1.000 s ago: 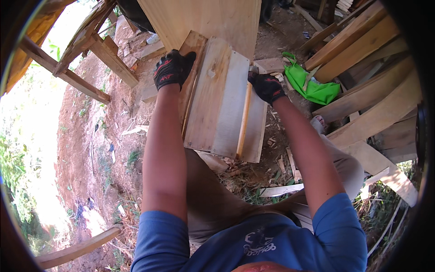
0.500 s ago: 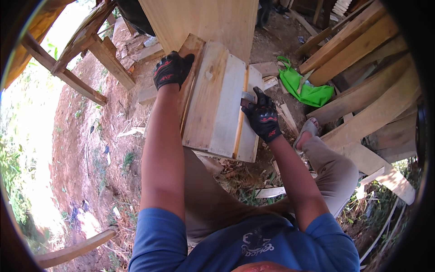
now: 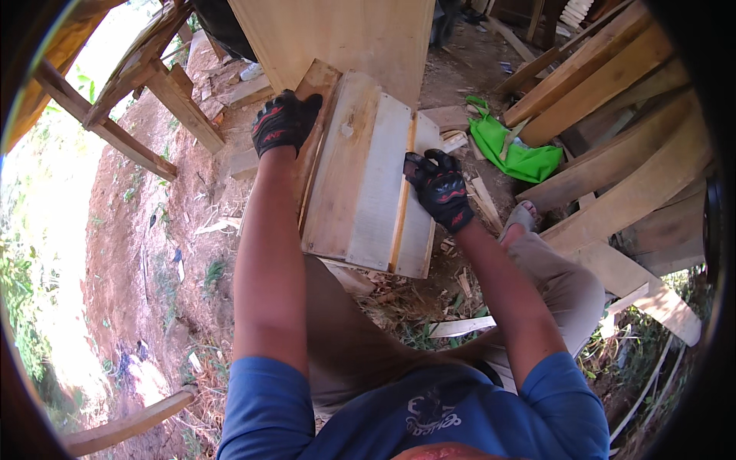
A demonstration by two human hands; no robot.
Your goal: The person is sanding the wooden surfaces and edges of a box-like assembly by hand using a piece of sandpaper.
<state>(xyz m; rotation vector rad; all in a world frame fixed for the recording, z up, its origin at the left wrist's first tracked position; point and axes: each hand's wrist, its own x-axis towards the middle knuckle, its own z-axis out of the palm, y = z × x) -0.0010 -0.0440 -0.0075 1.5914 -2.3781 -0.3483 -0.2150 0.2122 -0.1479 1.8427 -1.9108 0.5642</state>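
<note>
A wooden panel (image 3: 337, 180) of pale boards lies tilted before me, with a thin yellowish strip (image 3: 400, 230) running along its right part. My left hand (image 3: 282, 124), in a black glove with red marks, is closed over a brown board (image 3: 318, 83) along the panel's left side, its thumb on top. My right hand (image 3: 441, 190), gloved alike, rests over the panel's right part by the strip. Its fingers are curled round a small dark thing, mostly hidden, whose kind I cannot make out.
A wide plywood sheet (image 3: 337, 38) stands beyond the panel. Bright green cloth or bag (image 3: 514, 149) lies at right beside stacked timber planks (image 3: 606, 84). A rough wooden frame (image 3: 180, 107) stands at left on the dirt slope. Wood scraps (image 3: 460, 328) lie near my legs.
My right hand has shifted slightly to the left and now covers the greyish metallic-looking piece that showed at its fingers. The panel and my left hand have moved a little left in view.
</note>
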